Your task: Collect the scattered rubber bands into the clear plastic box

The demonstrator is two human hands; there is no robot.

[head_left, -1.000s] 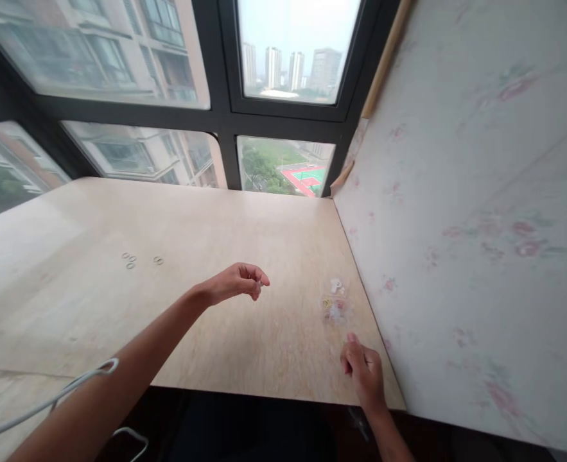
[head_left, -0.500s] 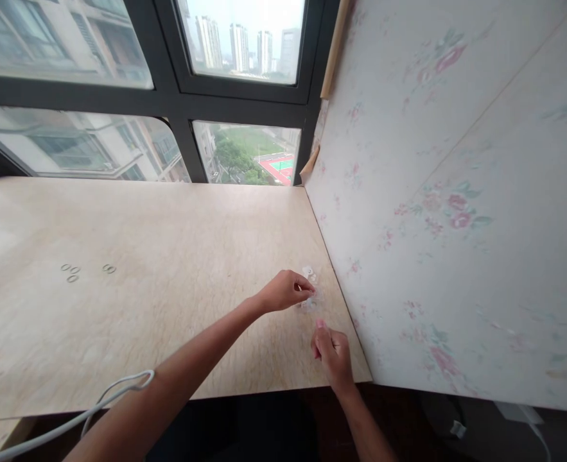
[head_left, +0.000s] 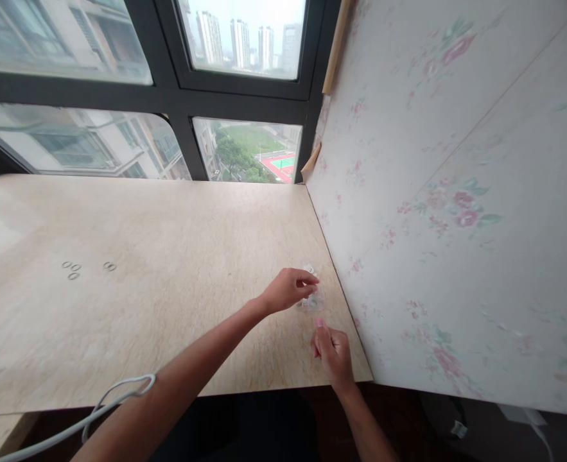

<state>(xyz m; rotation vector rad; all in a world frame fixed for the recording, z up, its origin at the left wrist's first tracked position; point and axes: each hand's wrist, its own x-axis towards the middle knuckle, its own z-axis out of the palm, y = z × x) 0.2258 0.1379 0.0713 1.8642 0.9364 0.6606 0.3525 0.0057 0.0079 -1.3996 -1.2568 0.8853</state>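
My left hand [head_left: 290,289] reaches across to the right, over a small patch of clear plastic [head_left: 316,300] near the wall. Its thumb and forefinger are slightly apart, and I see nothing between them. Several small white pieces [head_left: 311,269] lie just beyond the fingertips; their kind is too small to tell, and the hand covers part of them. Closer to the front edge, my right hand [head_left: 332,351] is closed, with the thumb laid over curled fingers. Whatever is inside it, if anything, is hidden.
Several thin metal rings [head_left: 74,267] lie on the left of the marble-patterned counter [head_left: 167,224]. A white cable [head_left: 71,425] loops beside my left forearm. A flowered wall [head_left: 437,256] bounds the right side; dark-framed windows [head_left: 244,99] stand behind.
The thumb and forefinger of my left hand have parted a little above the clear plastic. My right hand has stayed closed in the same place.
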